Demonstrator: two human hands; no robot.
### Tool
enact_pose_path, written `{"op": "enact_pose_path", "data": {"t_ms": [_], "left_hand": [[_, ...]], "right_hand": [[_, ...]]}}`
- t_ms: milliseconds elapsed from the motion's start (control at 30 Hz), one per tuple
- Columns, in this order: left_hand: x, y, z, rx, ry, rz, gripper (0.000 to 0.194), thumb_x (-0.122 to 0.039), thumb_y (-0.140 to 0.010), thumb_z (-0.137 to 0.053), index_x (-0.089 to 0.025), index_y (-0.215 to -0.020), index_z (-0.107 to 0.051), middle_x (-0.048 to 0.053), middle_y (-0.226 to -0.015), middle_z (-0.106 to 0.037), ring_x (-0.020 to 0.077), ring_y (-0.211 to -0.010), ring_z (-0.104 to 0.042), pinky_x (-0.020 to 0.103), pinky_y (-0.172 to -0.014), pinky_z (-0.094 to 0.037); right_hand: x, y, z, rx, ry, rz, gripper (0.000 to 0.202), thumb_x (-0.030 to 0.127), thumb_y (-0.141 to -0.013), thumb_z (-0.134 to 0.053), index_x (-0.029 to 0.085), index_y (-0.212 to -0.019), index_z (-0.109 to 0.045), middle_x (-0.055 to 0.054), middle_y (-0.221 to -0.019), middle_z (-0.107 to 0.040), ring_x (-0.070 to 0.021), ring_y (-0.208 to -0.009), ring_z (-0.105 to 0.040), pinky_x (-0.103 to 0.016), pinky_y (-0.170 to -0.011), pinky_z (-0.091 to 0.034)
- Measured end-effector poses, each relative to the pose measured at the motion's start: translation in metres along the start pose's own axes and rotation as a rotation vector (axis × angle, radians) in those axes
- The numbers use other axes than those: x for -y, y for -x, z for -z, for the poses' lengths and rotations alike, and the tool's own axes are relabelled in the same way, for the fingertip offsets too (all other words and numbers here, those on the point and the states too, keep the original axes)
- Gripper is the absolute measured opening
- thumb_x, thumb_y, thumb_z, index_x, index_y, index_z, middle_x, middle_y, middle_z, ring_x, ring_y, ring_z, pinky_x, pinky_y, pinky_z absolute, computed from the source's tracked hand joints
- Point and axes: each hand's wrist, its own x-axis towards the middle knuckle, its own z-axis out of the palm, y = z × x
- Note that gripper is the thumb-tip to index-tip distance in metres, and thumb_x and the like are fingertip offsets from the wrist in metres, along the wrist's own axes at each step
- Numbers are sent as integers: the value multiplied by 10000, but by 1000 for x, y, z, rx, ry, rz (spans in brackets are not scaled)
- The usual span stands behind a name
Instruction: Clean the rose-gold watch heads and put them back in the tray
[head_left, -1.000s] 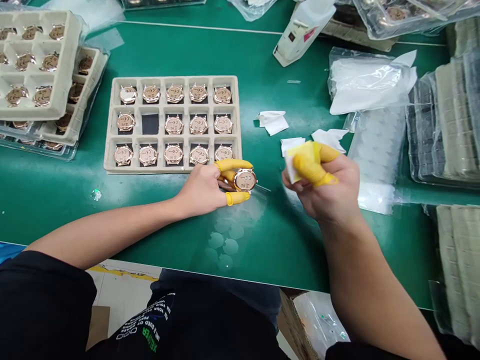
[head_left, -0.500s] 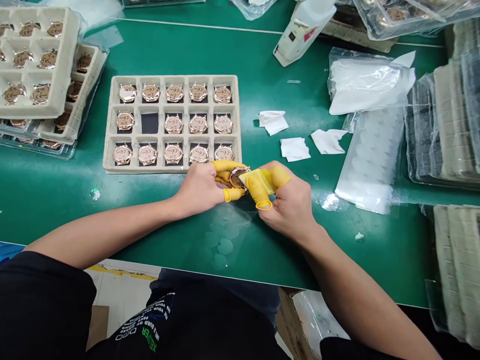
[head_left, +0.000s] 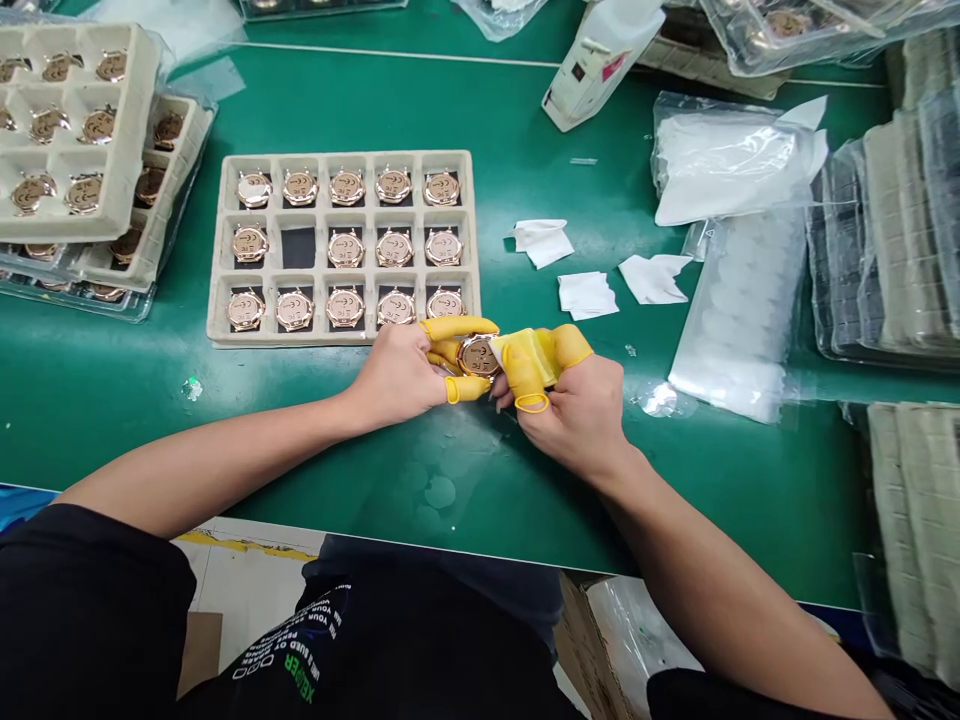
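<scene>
Yellow finger cots cover fingertips on both hands. My left hand (head_left: 401, 370) is closed around the edge of a rose-gold watch case (head_left: 475, 356), which lies back side up. Pinched in my right hand (head_left: 574, 405) is a small white wiping cloth (head_left: 496, 349), mostly hidden by the fingers, at the right side of the case back. Just beyond my left hand lies a pale compartment tray (head_left: 221, 262) of similar watch cases. One compartment (head_left: 298, 248) in its middle row shows only its dark lining.
More watch trays (head_left: 112, 215) are stacked at the left. Loose white cloth pieces (head_left: 587, 294) lie right of the tray, with a white bottle (head_left: 600, 65) behind. Plastic bags (head_left: 739, 320) and stacked trays (head_left: 885, 240) stand at the right.
My right hand has shifted slightly right with the cloth, uncovering more of the case back. My left hand keeps its hold on the watch case in nearly the same place.
</scene>
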Motion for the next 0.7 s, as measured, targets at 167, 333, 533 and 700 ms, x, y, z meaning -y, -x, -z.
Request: {"op": "enact_pose_path", "data": {"t_ms": [167, 333, 533, 700], "left_hand": [[-2, -3, 1, -5, -4, 14, 630, -231, -658, -879, -141, -1267, -742, 53, -944, -808, 177, -834, -768, 273, -784, -637], [0, -3, 0, -6, -94, 3, 627, -207, -683, -828, -176, -1302, -737, 26, -892, -799, 155, -753, -741, 261, -701, -622], [-1, 2, -3, 22, -182, -7, 607, -156, -710, -792, -183, -1313, -728, 11, -889, -802, 164, -784, -754, 287, -766, -637], [-1, 0, -4, 39, -92, 49, 633, -278, -747, -866, -171, -1340, -672, 56, -949, -826, 181, -881, -791, 300, -876, -643]], "right_hand": [[-17, -3, 19, -38, -246, -127, 110, 137, -771, -550, 236, -755, -597, -4, -685, -683, -165, -573, -651, -314, -576, -525], [-36, -15, 34, -284, 195, -181, 234, 299, -788, -731, 236, -1007, -675, -113, -970, -700, -271, -888, -626, -484, -822, -502], [-4, -18, 16, 92, -370, -292, 408, 432, -842, -757, 289, -1215, -676, -17, -804, -697, -168, -659, -581, -351, -621, -449], [20, -67, 17, -126, -495, -350, 210, 319, -757, -835, 251, -943, -766, -65, -868, -749, -192, -767, -674, -388, -729, -533]]}}
